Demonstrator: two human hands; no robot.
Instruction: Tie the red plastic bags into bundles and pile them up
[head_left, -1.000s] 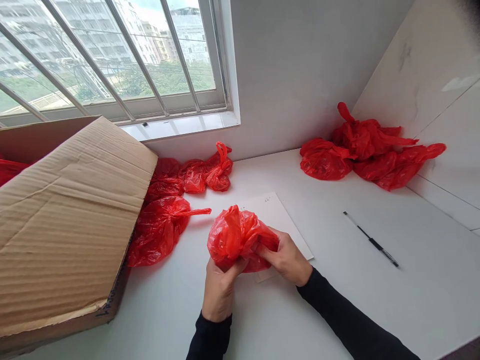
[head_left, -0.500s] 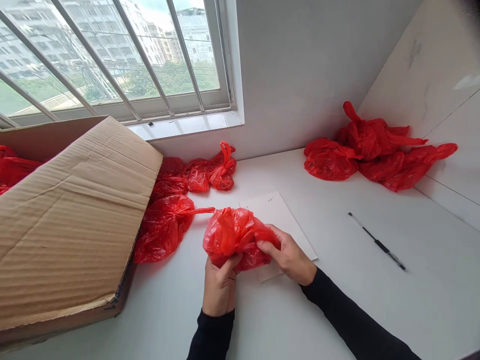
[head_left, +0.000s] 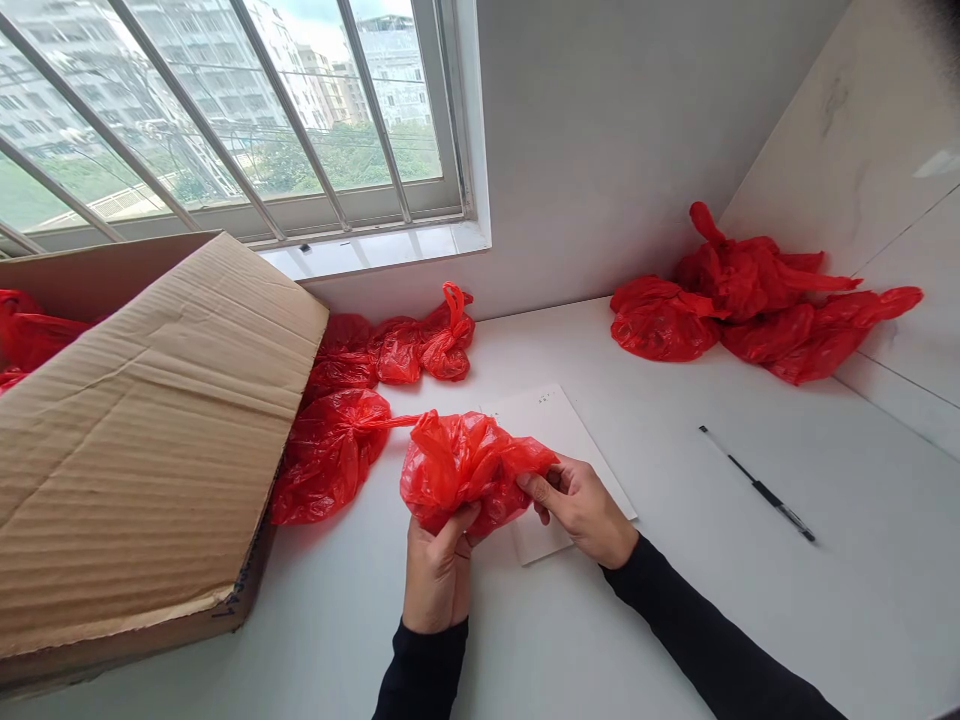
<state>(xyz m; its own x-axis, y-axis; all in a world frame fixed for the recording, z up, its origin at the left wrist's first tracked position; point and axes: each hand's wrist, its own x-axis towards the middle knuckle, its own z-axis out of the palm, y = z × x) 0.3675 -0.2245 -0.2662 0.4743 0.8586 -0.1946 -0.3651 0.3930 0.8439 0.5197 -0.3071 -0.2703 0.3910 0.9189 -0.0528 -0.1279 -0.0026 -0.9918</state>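
A crumpled red plastic bag is held up between my two hands, above the white table. My left hand grips it from below, with the thumb pressed on its near side. At its right end, my right hand pinches a fold between thumb and fingers. What the bag contains, if anything, I cannot make out. Partly beneath the bag and my right hand lies a white paper pad with small marks near its top edge. Just left of my hands rests another red bag, its twisted end pointing right.
An open cardboard box stands at the left, with red bags inside. More red bags lie against the wall below the barred window. Several red bags are heaped in the far right corner. A black pen lies at the right.
The top folds of the held bag have shifted left, and its right end is drawn out more in my right hand's pinch. My left hand has barely moved.
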